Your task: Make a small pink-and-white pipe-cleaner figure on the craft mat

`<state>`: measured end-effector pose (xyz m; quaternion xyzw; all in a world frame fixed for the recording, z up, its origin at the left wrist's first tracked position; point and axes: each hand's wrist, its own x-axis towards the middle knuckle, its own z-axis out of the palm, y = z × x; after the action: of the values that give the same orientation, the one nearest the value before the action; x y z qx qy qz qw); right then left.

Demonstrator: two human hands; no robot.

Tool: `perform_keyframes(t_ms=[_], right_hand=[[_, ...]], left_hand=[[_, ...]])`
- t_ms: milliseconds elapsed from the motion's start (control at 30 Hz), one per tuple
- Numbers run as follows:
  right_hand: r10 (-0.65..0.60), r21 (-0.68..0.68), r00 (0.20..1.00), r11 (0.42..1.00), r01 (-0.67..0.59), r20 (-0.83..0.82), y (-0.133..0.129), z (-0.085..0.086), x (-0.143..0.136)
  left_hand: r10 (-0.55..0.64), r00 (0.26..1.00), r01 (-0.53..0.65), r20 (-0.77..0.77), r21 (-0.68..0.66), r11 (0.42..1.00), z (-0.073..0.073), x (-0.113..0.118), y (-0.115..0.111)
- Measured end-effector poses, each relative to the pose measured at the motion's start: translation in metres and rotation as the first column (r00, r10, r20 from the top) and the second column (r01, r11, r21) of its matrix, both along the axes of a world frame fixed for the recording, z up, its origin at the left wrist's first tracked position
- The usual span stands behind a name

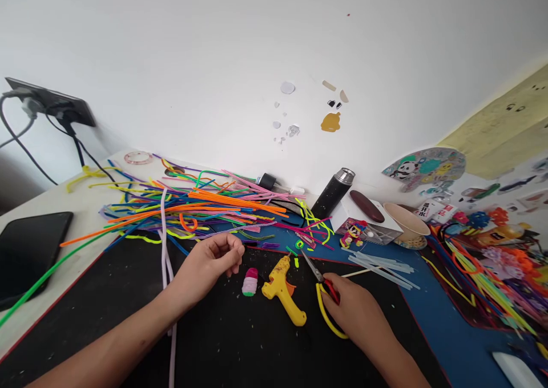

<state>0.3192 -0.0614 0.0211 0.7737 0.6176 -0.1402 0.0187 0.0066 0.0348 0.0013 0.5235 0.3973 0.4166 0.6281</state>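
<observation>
My right hand (353, 308) is closed on a pair of scissors (315, 268) with red and black handles, its blades pointing up and left. A yellow cord-like loop (327, 318) lies beside that hand. My left hand (218, 257) hovers over the black mat with thumb and fingertips pinched together; what they hold, if anything, is too small to tell. Between the hands lie a yellow glue gun (283, 291) and a small wrapped piece (250, 282) in pink, lilac and green. Short green and yellow scraps (297, 261) lie near the scissor tips.
A pile of coloured pipe cleaners (205, 205) covers the back left. A black flask (334, 194), a white box (368, 222), a bowl (406, 225) and glue sticks (385, 268) stand or lie right. A tablet (32, 257) lies far left.
</observation>
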Motion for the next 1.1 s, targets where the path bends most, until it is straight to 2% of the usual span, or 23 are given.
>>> perform_keyframes(t_ms=[67,100,167,233,333,433,533,600,667,767,900,1000,1100], right_hand=[[-0.077,0.066,0.978,0.994,0.091,-0.196,-0.002,-0.004,0.003],[-0.118,0.069,0.928,0.986,0.152,-0.352,-0.004,-0.006,0.004],[-0.188,0.008,0.725,0.966,0.258,-0.663,-0.008,-0.006,0.004],[-0.209,-0.065,0.486,0.953,0.295,-0.848,-0.012,-0.003,0.001],[-0.158,-0.091,0.212,0.951,0.294,-0.965,-0.018,0.003,-0.006],[-0.144,-0.143,-0.021,0.935,0.325,-0.989,-0.021,0.006,-0.018],[-0.118,-0.186,-0.201,0.912,0.366,-0.972,-0.021,0.003,-0.032],[-0.085,-0.183,-0.276,0.919,0.350,-0.957,-0.021,0.000,-0.041],[-0.056,-0.157,-0.329,0.944,0.289,-0.943,-0.021,-0.001,-0.050],[-0.077,-0.150,-0.400,0.977,0.153,-0.913,-0.021,0.003,-0.060],[-0.089,-0.117,-0.408,0.992,0.044,-0.909,-0.021,0.012,-0.061],[-0.057,-0.102,-0.308,0.986,0.132,-0.950,-0.020,0.015,-0.050],[-0.069,-0.096,-0.106,0.955,0.280,-0.992,-0.019,0.019,-0.032]], left_hand=[[-0.001,1.000,0.001,0.000,0.004,1.000,-0.001,0.000,0.000],[-0.002,1.000,0.002,-0.001,0.005,1.000,-0.001,0.000,0.000],[-0.003,1.000,0.003,-0.003,0.004,1.000,0.000,0.000,0.000],[-0.005,1.000,0.005,-0.009,0.004,1.000,0.001,0.000,-0.001],[-0.009,1.000,0.009,-0.020,0.007,1.000,0.001,0.000,-0.002],[-0.008,1.000,0.009,-0.028,0.005,1.000,-0.001,0.000,-0.001],[-0.006,1.000,0.007,-0.028,0.010,1.000,-0.001,0.000,0.000],[-0.004,1.000,0.004,-0.028,0.015,1.000,0.000,0.000,0.000],[-0.004,0.999,0.004,-0.032,0.018,1.000,0.000,0.000,0.000],[-0.005,0.999,0.006,-0.036,0.023,1.000,0.000,0.000,0.000],[-0.005,1.000,0.005,-0.030,0.028,1.000,-0.002,-0.001,0.001],[-0.011,1.000,0.011,-0.026,0.021,1.000,-0.002,-0.002,0.001],[-0.017,0.999,0.017,-0.030,0.017,1.000,-0.001,-0.002,0.001]])
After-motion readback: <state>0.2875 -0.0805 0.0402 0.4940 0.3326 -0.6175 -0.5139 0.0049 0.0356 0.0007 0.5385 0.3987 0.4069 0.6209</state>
